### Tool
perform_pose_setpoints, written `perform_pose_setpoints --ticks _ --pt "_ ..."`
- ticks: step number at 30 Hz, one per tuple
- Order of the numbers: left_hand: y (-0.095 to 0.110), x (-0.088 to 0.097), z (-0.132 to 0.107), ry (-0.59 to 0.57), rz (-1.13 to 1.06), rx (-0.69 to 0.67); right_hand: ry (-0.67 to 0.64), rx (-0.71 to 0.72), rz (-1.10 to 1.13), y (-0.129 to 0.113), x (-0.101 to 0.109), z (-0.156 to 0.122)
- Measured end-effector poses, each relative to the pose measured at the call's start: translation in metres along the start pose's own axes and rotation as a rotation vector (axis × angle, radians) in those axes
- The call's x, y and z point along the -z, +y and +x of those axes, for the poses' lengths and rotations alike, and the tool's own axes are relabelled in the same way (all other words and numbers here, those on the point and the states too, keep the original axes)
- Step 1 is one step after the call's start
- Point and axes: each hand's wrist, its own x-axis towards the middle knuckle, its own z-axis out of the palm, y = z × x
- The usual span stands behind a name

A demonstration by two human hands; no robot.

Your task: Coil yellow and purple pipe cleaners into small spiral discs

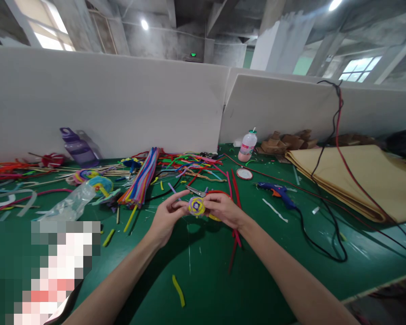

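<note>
Between both hands, above the green table (203, 280), is a small round flower (196, 206) of yellow and purple pipe cleaners, its spiral face toward me. My left hand (169, 214) pinches its left edge with thumb and fingers. On the right edge, the fingers of my right hand (223, 208) are closed. Just behind the flower are scissors (196, 192), blades pointing left; their red and yellow handles are partly hidden by my right hand, and I cannot tell whether it touches them. Red pipe cleaners (236, 189) lie beyond my right wrist.
A bundle of coloured pipe cleaners (144, 176), a plastic bag (67, 203) and a purple bottle (77, 149) are left. A blue glue gun (277, 192) with a black cord, a pink drink bottle (247, 146) and brown paper (355, 180) are right. A white partition (122, 104) stands behind.
</note>
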Motion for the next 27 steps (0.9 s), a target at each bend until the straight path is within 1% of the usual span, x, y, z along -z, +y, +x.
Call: perform_pose_setpoints --ticks 5,9,13,16,19,21,23,27 --pt "-0.003 0.001 0.001 0.019 0.088 -0.066 -0.010 0.010 -0.037 0.001 -0.002 0.000" --pt "-0.005 0.001 0.001 0.003 0.090 -0.077 -0.016 0.026 -0.043 0.002 -0.003 0.000" --pt "-0.003 0.000 0.001 0.005 0.056 -0.051 -0.011 0.026 -0.031 0.002 -0.003 0.000" --pt "-0.001 -0.001 0.000 0.012 -0.031 -0.024 0.035 0.031 0.017 0.002 -0.002 0.002" --pt "-0.001 -0.002 0.000 -0.012 -0.155 0.045 0.088 0.046 0.102 0.003 -0.003 0.003" --pt "-0.003 -0.003 0.000 -0.043 -0.185 0.089 0.106 0.052 0.154 0.002 -0.005 0.004" --pt "-0.005 -0.004 -0.001 -0.059 -0.174 0.088 0.113 0.050 0.183 0.001 -0.008 0.003" --pt "-0.007 -0.005 -0.001 -0.025 -0.128 0.031 0.119 0.034 0.188 0.002 -0.012 0.002"
